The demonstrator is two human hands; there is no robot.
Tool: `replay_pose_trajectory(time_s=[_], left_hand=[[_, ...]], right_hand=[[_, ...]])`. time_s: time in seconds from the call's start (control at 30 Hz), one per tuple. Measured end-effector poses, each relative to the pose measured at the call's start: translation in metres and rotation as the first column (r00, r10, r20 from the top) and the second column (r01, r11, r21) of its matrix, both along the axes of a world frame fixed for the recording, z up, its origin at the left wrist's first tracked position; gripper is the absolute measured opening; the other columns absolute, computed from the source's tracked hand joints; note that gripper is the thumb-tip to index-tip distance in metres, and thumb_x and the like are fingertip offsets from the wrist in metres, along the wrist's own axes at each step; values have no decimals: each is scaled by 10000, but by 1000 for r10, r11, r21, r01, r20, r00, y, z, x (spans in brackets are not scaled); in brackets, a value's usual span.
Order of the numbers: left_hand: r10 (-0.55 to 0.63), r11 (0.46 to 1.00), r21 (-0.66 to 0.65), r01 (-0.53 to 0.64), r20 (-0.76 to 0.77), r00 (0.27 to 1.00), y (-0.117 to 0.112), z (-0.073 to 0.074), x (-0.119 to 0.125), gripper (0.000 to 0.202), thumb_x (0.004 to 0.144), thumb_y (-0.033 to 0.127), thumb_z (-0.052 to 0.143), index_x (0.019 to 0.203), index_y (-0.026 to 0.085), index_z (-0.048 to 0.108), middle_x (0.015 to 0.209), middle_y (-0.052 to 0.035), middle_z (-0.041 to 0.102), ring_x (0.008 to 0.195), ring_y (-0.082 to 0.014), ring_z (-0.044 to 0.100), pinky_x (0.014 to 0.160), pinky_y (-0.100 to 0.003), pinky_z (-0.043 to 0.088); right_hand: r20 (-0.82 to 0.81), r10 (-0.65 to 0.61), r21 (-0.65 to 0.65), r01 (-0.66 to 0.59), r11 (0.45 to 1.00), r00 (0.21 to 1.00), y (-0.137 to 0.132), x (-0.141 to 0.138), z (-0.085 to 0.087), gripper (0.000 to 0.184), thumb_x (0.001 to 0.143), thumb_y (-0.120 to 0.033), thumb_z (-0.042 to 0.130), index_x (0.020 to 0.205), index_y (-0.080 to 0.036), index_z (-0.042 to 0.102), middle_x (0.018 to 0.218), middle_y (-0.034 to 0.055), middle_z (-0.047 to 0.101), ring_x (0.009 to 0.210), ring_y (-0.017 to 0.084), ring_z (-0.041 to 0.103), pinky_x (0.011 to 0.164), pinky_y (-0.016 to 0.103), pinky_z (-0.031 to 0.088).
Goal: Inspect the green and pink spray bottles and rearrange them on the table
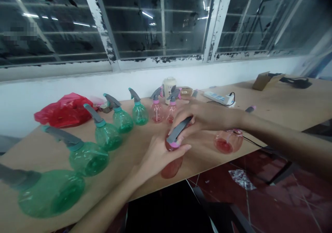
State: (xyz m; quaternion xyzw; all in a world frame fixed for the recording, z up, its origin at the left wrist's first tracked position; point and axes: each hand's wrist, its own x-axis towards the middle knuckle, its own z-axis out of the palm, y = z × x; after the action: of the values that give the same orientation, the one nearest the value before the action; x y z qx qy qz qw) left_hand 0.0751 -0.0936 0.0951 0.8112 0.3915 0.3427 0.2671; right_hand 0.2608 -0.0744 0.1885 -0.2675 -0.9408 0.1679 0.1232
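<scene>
In front of me a red spray bottle (172,168) stands near the table's front edge, its grey trigger head joined by a pink collar. My left hand (161,154) is wrapped around the upper part of its body, thumb across the front below the collar. From above, my right hand (198,115) grips the grey head; some of its fingers are hidden behind it. To the right is another red spray bottle (228,142), its upper part hidden by my right forearm. Behind my hands stand more red spray bottles (156,112), partly covered.
Several green spray bottles (107,136) line the table (127,163) on the left. A red plastic bag (66,110) lies behind them. Farther back are a white cup (169,86), a power strip (218,98) and an open cardboard box (261,80). Windows rise beyond the wall.
</scene>
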Motion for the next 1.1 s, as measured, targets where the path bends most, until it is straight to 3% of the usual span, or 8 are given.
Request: replay_pose_trajectory(time_s=[0.13, 0.27, 0.4, 0.47, 0.67, 0.83, 1.0, 1.1], left_hand=[[114, 993, -50, -111, 67, 991, 3, -16, -17, 228, 743, 431, 646, 700, 208, 640, 629, 8, 649, 585, -161, 614, 565, -282, 507], [219, 975, -87, -205, 212, 952, 8, -29, -35, 198, 783, 362, 614, 823, 178, 672, 724, -5, 686, 682, -165, 631, 628, -270, 501], [335, 942, -117, -314, 260, 906, 11, -28, -53, 226, 790, 385, 608, 838, 175, 679, 759, -16, 691, 766, -186, 642, 699, -280, 495], [376, 926, -139, -351, 261, 889, 11, -27, -58, 248, 783, 405, 616, 850, 173, 671, 765, -23, 689, 780, -196, 645, 691, -280, 496], [371, 927, -50, -371, 250, 894, 5, -25, -51, 228, 816, 384, 591, 948, 200, 626, 881, -16, 650, 827, -173, 623, 774, -299, 491], [274, 949, 119, -292, 150, 950, 5, -15, -51, 301, 797, 319, 613, 1091, 258, 594, 1077, -33, 618, 1054, -208, 563, 950, -387, 432], [163, 984, -87, -154, 122, 979, 9, -11, -59, 300, 776, 304, 613, 1070, 243, 633, 805, -17, 676, 801, -199, 653, 769, -369, 541], [65, 989, -139, -46, 133, 989, 10, -11, -60, 325, 793, 241, 580, 1115, 233, 623, 765, -19, 684, 872, -204, 658, 809, -356, 538]], right_hand=[[-97, -46, 79, 54, 995, 994, -6, -24, -15, 195, 826, -430, 586, 936, -309, 690, 962, -33, 677, 957, 181, 582, 964, 409, 315], [-301, -242, 126, 289, 949, 923, -8, -35, -41, 346, 792, -470, 613, 1105, -324, 610, 1186, 2, 603, 1157, 247, 491, 1026, 502, 240], [-489, -419, -90, 434, 897, 765, -11, -36, -88, 574, 723, -540, 653, 1223, -308, 491, 1249, 37, 560, 1172, 256, 484, 997, 491, 331], [-442, -484, -203, 441, 874, 755, -15, -40, -116, 671, 673, -582, 671, 1243, -300, 457, 1247, 55, 559, 1183, 272, 479, 990, 513, 342], [-421, -464, -233, 402, 886, 779, -24, -82, -170, 936, 561, -641, 706, 1336, -288, 318, 1296, 99, 524, 1272, 326, 404, 1093, 604, 63], [-466, -390, -223, 321, 920, 794, -18, -100, -177, 886, 582, -597, 716, 1311, -268, 335, 1296, 99, 521, 1289, 314, 381, 1112, 567, 63], [-417, -239, -237, 149, 960, 877, -5, -91, -170, 852, 583, -570, 731, 1303, -294, 369, 1331, 74, 492, 1289, 306, 370, 1095, 535, 159], [-400, -208, -252, 111, 961, 892, 1, -86, -165, 851, 559, -560, 751, 1288, -280, 411, 1368, 79, 453, 1298, 314, 349, 1071, 510, 235]])
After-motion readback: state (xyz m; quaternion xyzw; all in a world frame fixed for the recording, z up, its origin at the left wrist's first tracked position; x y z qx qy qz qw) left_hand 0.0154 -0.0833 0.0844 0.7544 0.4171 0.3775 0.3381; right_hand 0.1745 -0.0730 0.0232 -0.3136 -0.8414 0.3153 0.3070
